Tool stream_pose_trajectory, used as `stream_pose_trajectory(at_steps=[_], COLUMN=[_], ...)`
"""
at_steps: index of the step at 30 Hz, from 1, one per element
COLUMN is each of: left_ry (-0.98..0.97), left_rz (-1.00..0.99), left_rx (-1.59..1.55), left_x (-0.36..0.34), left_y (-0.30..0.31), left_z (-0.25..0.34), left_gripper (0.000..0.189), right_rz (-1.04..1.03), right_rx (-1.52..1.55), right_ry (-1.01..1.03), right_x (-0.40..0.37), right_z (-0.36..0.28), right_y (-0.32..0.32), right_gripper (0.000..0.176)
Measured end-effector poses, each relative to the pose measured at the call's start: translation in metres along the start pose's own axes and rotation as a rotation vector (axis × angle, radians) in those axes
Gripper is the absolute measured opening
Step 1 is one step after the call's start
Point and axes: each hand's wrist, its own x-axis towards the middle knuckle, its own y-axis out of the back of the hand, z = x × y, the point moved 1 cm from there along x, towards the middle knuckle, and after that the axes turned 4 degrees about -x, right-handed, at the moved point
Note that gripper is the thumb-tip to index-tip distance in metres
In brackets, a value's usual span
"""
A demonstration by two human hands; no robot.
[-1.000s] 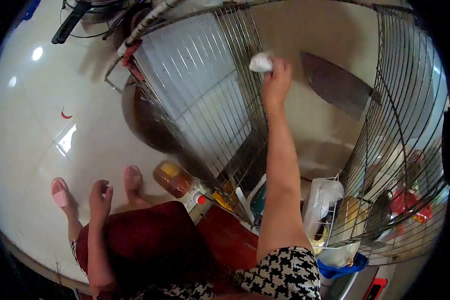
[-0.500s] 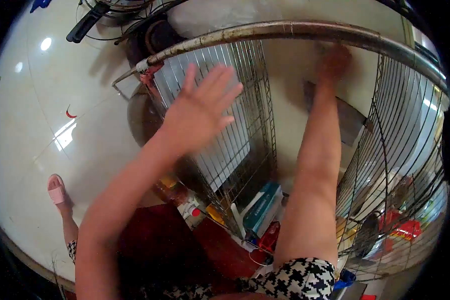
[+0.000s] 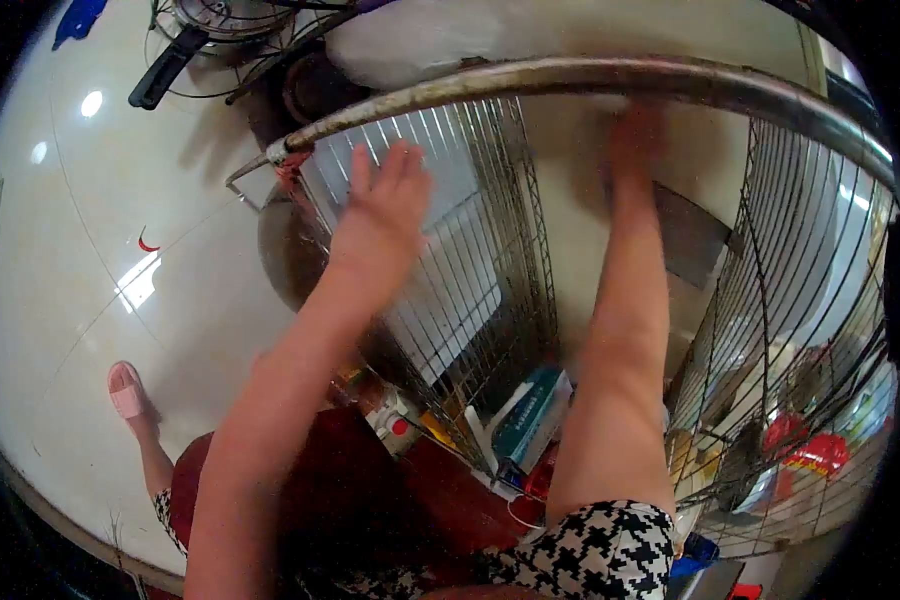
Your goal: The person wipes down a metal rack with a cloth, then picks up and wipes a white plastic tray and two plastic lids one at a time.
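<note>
My left hand [image 3: 385,215] is raised over a wire grid panel [image 3: 450,230], its fingers apart and nothing held. On the right, my right hand [image 3: 638,135] reaches out to just below a curved metal rail [image 3: 570,75]. It is blurred and its fingers are hidden. A dark grey flat piece [image 3: 692,235] lies behind my right wrist. Below my hands, a teal and white box [image 3: 532,420] sits at the foot of the grid, beside a white item with a red cap [image 3: 398,425].
A second wire panel [image 3: 800,300] stands at the right, with red packaging [image 3: 815,455] behind it. A black-handled pot [image 3: 175,65] rests at the upper left. My pink slipper [image 3: 125,390] is on the pale tiled floor [image 3: 80,260]. Dark red cloth [image 3: 340,480] covers my lap.
My left hand has drawn slightly left, its fingers less widely spread. My right hand has shifted a little left and down beneath the rail. The view has tilted slightly.
</note>
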Motion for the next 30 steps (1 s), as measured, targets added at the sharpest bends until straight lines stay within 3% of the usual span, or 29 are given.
stream_pose_trajectory(at_steps=[1, 3, 4, 9, 10, 12, 13, 15, 16, 18, 19, 21, 26, 28, 29, 30], left_ry=[0.01, -0.008, -0.013, -0.019, -0.021, -0.019, -0.022, -0.018, -0.01, -0.005, -0.012, -0.011, -0.005, -0.012, -0.009, -0.014], left_rz=[-0.005, 0.009, 0.019, 0.035, 0.055, 0.073, 0.087, 0.087, 0.086, 0.079, 0.072, 0.067, 0.094, 0.109, 0.109, 0.121], left_rx=[0.019, 0.042, 0.068, 0.039, 0.012, -0.001, -0.015, -0.032, -0.052, -0.048, -0.054, -0.048, -0.032, -0.06, -0.059, -0.065], left_x=[0.0, 0.0, 0.0, -0.003, -0.004, -0.004, -0.004, -0.004, -0.004, -0.004, -0.004, -0.004, -0.004, -0.005, -0.005, -0.006], left_y=[0.0, -0.002, -0.002, 0.0, -0.001, -0.003, -0.003, -0.001, -0.001, -0.003, -0.004, -0.002, -0.003, -0.006, -0.007, -0.008], left_z=[0.0, 0.0, 0.0, 0.0, 0.001, 0.0, 0.001, 0.002, 0.0, -0.002, -0.001, -0.001, -0.003, -0.003, -0.003, -0.003], left_gripper=[0.069, 0.069, 0.069, 0.069, 0.069, 0.069, 0.069, 0.068, 0.068, 0.068, 0.068, 0.067, 0.067, 0.068, 0.068, 0.069], right_rz=[-0.004, -0.469, -0.467, -0.064, -0.066, 0.176, 0.179, 0.091, 0.093, 0.152, 0.148, 0.34, 0.396, 0.44, 0.442, 0.292], right_rx=[-0.01, -0.34, -0.336, 0.593, 0.601, 0.166, 0.17, 0.31, 0.323, 0.973, 0.975, 0.275, 0.251, 0.125, 0.128, 0.125], right_ry=[-0.005, 0.278, 0.269, -0.122, -0.119, -0.209, -0.21, -0.556, -0.555, -1.119, -1.117, -0.339, -0.367, -0.065, -0.064, 0.03], right_x=[0.006, 0.025, 0.025, 0.011, 0.01, 0.011, 0.017, 0.037, 0.044, 0.052, 0.05, 0.051, 0.057, 0.063, 0.063, 0.064], right_z=[0.018, 0.055, 0.066, 0.099, 0.095, 0.095, 0.099, 0.102, 0.096, 0.082, 0.076, 0.062, 0.041, 0.039, 0.035, 0.026], right_y=[0.011, 0.046, 0.04, 0.008, 0.029, 0.072, 0.052, 0.017, 0.015, 0.014, 0.019, 0.03, 0.035, 0.038, 0.039, 0.037], right_gripper=[0.032, 0.036, 0.036, 0.033, 0.033, 0.034, 0.034, 0.038, 0.038, 0.043, 0.043, 0.05, 0.052, 0.05, 0.05, 0.046])
